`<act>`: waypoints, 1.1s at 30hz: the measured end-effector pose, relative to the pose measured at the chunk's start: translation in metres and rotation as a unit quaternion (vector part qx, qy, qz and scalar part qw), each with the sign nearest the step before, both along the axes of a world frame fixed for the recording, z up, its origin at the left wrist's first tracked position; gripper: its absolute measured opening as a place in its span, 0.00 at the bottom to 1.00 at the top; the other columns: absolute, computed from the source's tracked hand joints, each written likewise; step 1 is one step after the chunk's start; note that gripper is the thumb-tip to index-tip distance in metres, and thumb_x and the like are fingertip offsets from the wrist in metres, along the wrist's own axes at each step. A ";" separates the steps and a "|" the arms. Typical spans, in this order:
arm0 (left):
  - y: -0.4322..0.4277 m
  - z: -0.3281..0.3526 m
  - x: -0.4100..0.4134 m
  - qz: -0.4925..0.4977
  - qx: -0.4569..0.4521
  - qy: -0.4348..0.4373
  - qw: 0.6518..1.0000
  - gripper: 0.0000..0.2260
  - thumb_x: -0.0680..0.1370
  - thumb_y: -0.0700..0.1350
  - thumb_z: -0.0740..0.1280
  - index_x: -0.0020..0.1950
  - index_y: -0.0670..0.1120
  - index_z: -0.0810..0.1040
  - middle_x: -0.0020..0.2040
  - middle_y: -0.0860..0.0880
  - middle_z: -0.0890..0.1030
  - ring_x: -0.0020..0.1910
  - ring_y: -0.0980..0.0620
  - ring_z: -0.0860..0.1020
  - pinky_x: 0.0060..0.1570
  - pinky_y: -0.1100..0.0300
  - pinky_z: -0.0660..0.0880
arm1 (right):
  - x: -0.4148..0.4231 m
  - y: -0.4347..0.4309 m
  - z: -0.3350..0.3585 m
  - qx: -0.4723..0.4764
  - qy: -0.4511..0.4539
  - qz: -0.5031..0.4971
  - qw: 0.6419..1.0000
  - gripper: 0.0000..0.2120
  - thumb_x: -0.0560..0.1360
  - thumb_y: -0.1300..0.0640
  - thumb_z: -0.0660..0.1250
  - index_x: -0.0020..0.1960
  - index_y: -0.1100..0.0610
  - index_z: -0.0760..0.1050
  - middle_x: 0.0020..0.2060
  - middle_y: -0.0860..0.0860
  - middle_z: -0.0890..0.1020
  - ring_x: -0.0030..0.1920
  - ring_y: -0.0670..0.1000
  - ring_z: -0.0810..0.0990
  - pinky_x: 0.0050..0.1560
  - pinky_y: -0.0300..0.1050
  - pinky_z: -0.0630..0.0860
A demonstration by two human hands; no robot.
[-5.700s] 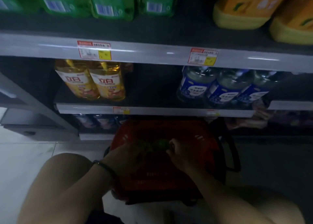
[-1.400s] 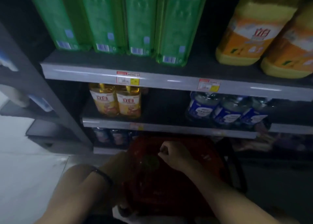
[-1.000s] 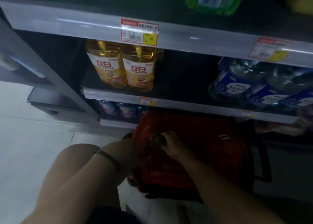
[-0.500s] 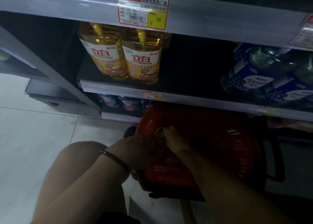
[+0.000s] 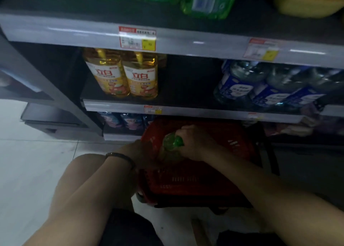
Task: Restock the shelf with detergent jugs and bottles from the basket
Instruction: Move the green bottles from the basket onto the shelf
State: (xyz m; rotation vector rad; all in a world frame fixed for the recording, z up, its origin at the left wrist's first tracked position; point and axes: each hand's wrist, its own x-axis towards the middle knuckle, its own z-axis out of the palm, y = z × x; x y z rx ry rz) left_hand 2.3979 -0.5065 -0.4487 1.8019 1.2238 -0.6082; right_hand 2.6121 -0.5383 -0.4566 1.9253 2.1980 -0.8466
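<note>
Dark shelving unit (image 5: 74, 35) with grey metal front strips, filling the upper half of the view. Pale tiled floor (image 5: 28, 171) below and to the left. Red slotted plastic basket (image 5: 204, 180) on the floor, right in front of the lowest shelf.

On the top shelf, a row of green jugs (image 5: 204, 1) with barcode labels, and a yellow jug (image 5: 307, 1) at the far right, both cut off by the frame. On the middle shelf, clear bottles (image 5: 236, 85) with blue-and-white labels to the right, two amber bottles (image 5: 141, 76) with yellow labels to the left, a bare dark gap between the groups.

Right hand (image 5: 195, 143) inside the basket, fingers wrapped round the neck of a green-capped, amber-bodied bottle (image 5: 172, 143) standing upright in the basket's left part. Left hand (image 5: 137, 152) at the basket's left rim, beside the bottle; too dim to tell how its fingers lie. Dark thin wristband (image 5: 121, 156) on the left wrist. Red-and-yellow price tags (image 5: 137, 39) on the shelf strips, print blurred.
</note>
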 end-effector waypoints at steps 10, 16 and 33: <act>-0.037 0.061 0.005 0.138 0.094 -0.350 0.922 0.38 0.67 0.55 0.84 0.74 0.56 0.73 0.66 0.55 0.83 0.66 0.54 0.81 0.67 0.45 0.79 | 0.004 -0.036 0.202 0.133 -0.004 0.045 0.990 0.12 0.72 0.44 0.76 0.52 0.49 0.83 0.48 0.45 0.80 0.50 0.49 0.77 0.55 0.51 0.79; -0.054 0.131 0.015 0.162 0.160 -0.461 0.858 0.25 0.71 0.35 0.81 0.67 0.44 0.81 0.61 0.49 0.86 0.60 0.50 0.85 0.58 0.57 0.82 | 0.013 -0.053 0.296 0.169 0.025 0.010 0.985 0.18 0.72 0.41 0.80 0.57 0.46 0.81 0.51 0.44 0.82 0.52 0.46 0.79 0.51 0.47 0.79; -0.038 0.306 0.093 0.245 0.218 -0.475 0.817 0.19 0.70 0.59 0.81 0.58 0.55 0.86 0.52 0.57 0.89 0.52 0.56 0.87 0.57 0.46 0.84 | 0.066 -0.067 0.300 0.391 0.266 -0.233 0.850 0.33 0.78 0.39 0.72 0.78 0.44 0.62 0.69 0.46 0.75 0.67 0.49 0.78 0.64 0.53 0.81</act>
